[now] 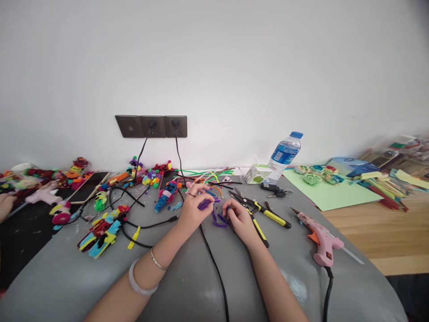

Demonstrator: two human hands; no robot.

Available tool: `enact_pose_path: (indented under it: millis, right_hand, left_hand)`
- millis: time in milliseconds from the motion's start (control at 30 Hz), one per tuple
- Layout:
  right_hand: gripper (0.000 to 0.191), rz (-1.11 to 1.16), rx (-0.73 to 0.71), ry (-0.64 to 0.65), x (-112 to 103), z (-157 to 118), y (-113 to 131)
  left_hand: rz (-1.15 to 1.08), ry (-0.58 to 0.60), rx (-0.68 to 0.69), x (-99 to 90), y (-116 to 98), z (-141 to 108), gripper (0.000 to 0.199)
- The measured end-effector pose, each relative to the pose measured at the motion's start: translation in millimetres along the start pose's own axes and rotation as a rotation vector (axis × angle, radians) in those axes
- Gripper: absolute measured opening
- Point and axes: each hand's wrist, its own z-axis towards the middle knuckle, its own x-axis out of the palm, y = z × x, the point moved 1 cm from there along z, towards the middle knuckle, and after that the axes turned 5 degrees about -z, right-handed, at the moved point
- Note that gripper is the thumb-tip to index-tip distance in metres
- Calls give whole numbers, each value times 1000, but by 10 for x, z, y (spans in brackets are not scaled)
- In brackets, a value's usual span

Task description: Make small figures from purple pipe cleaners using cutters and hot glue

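Note:
My left hand (193,209) is closed in a pinch around a bent purple pipe cleaner (203,205), raised a little over the grey table. Close by on the right, my right hand (239,220) has its fingers curled together; whatever lies between the fingertips is too small to make out. Several short purple pipe cleaner pieces (220,224) lie on the table between the hands. Beside my right hand rest pliers with black and yellow handles (273,215). A blue and pink pipe cleaner figure (165,197) lies to the left of my left hand.
On the right lies a pink glue gun (323,241) with its cord. A water bottle (284,154), small green-white carton (257,174) and keys (279,193) stand or lie behind. Black cables (212,264) cross the table. At far left, another person's hand (6,205) shows near pipe cleaner figures.

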Motion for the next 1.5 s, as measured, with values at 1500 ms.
enact_pose_path:
  millis: [1500]
  right_hand:
    - [17,-60,-12,33,3,-11,51]
  left_hand:
    - [-39,19,-12,5,-31,15,13]
